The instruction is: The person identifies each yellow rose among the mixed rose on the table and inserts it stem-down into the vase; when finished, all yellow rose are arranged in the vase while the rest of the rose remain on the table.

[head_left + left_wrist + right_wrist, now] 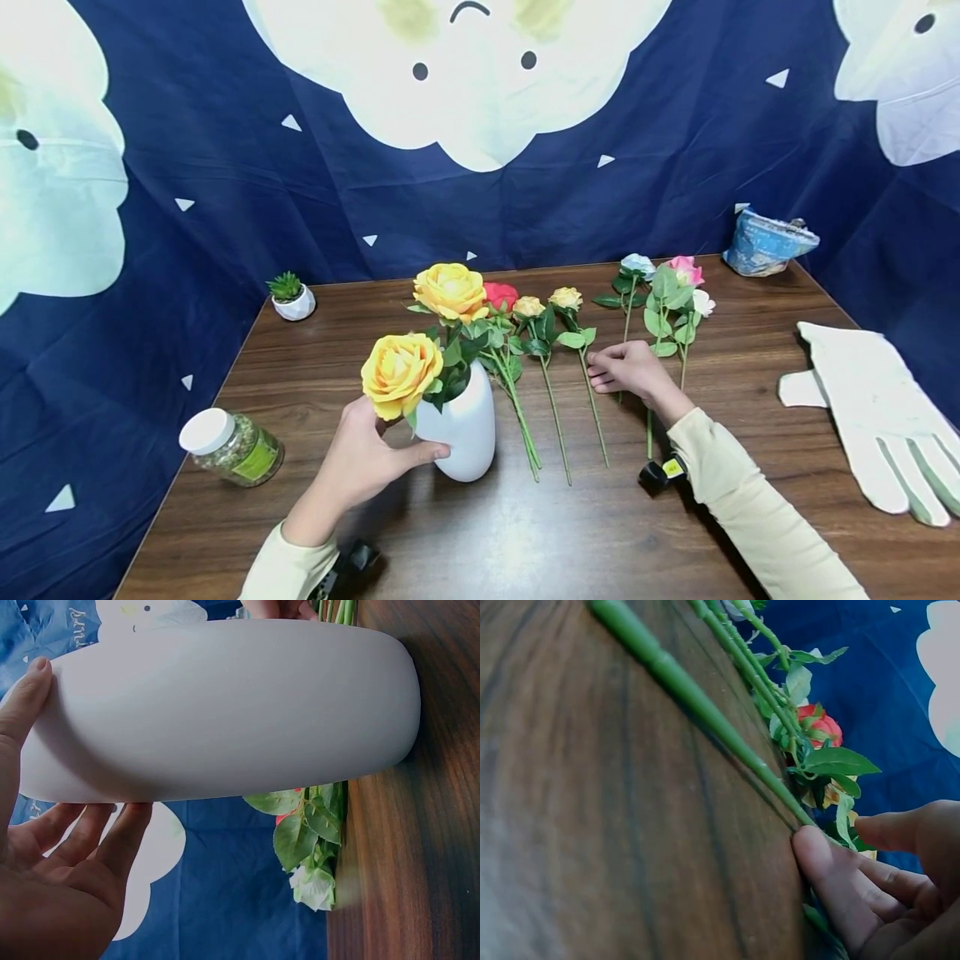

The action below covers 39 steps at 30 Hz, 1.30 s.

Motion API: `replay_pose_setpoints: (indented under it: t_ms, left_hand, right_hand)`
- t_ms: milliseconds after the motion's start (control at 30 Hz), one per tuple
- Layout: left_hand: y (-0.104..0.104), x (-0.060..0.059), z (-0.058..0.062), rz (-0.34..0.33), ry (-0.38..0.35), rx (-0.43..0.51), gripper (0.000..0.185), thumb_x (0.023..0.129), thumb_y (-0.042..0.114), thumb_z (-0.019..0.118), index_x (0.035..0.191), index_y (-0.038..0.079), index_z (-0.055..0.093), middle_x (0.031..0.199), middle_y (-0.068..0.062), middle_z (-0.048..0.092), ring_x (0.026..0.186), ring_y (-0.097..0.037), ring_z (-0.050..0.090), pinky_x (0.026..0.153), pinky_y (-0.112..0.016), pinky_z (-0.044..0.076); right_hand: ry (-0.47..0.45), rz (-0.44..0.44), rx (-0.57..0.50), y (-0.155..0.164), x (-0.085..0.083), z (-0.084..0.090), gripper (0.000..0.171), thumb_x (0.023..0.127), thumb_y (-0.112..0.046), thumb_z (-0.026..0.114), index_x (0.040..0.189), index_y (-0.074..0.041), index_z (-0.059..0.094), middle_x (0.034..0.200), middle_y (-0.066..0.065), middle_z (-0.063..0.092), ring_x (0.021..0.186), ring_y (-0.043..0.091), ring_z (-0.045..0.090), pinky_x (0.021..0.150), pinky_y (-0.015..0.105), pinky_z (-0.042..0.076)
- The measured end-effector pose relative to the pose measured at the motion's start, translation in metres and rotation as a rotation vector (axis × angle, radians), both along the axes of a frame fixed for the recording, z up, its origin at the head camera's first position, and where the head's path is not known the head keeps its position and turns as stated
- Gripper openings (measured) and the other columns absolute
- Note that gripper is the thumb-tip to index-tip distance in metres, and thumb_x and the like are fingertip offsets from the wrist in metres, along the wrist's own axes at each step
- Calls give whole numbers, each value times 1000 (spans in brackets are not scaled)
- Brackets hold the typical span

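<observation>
My left hand [375, 450] grips a white vase [465, 429] from the left, thumb across its front. The vase stands on the wooden table [525, 533] and holds two large yellow roses [401, 372]. In the left wrist view the vase [225, 712] fills the frame, with my left hand [60, 862] wrapped round it. My right hand [611, 372] has curled fingers pinching the stem of a small yellow rose [566, 297] that lies flat. In the right wrist view the fingertips [817, 859] press on that green stem [705, 705].
More roses lie in a row on the table: red [500, 294], small yellow [528, 307], pale blue [637, 265], pink [685, 269]. A white-lidded jar [228, 446] lies front left. Also there: a small potted succulent [292, 297], white gloves [877, 417], a blue pouch [768, 242].
</observation>
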State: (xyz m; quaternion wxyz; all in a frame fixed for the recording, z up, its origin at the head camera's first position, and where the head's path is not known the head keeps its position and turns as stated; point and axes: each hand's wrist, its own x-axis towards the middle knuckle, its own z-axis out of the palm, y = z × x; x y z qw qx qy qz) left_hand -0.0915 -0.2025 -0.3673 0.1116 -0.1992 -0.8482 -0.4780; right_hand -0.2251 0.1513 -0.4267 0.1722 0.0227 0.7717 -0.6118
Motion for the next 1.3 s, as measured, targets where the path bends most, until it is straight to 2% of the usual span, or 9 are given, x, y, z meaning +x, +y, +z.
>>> replay_pose_setpoints:
  t_ms: [300, 533, 733, 1000, 1300]
  left_hand:
    - [0, 0, -1, -5, 4, 6, 80, 68, 6, 96, 139, 4, 59, 132, -9, 67, 119, -9, 63, 95, -25, 56]
    - [1, 0, -2, -11, 21, 13, 82, 67, 5, 97, 140, 5, 59, 132, -10, 67, 118, -8, 62, 96, -25, 56]
    - [0, -1, -3, 0, 20, 1, 82, 67, 5, 97, 140, 4, 58, 132, -9, 67, 118, -6, 62, 96, -22, 55]
    - [-1, 0, -2, 5, -1, -9, 82, 68, 7, 97, 140, 4, 58, 134, -8, 67, 120, -9, 62, 96, -24, 56]
    - [0, -1, -2, -4, 12, 11, 82, 68, 4, 96, 140, 4, 58, 133, -10, 67, 118, -7, 62, 95, -22, 55]
  right_hand:
    - [63, -25, 66, -4, 3, -3, 27, 98, 0, 63, 114, 22, 65, 80, 8, 76, 61, 5, 68, 63, 21, 61]
    - [62, -37, 130, -6, 3, -5, 25, 93, 2, 72, 112, 18, 69, 80, 12, 77, 60, 6, 67, 62, 22, 62]
    - [71, -38, 188, -5, 2, -3, 23, 91, 4, 72, 111, 16, 70, 80, 15, 77, 57, 6, 67, 59, 21, 61]
    - [41, -19, 155, -5, 3, -1, 30, 90, 4, 69, 116, 19, 66, 87, 20, 77, 59, 9, 69, 62, 26, 63]
    - [65, 14, 160, -3, 3, 1, 32, 92, 3, 64, 119, 20, 65, 81, 12, 75, 59, 8, 68, 63, 26, 63]
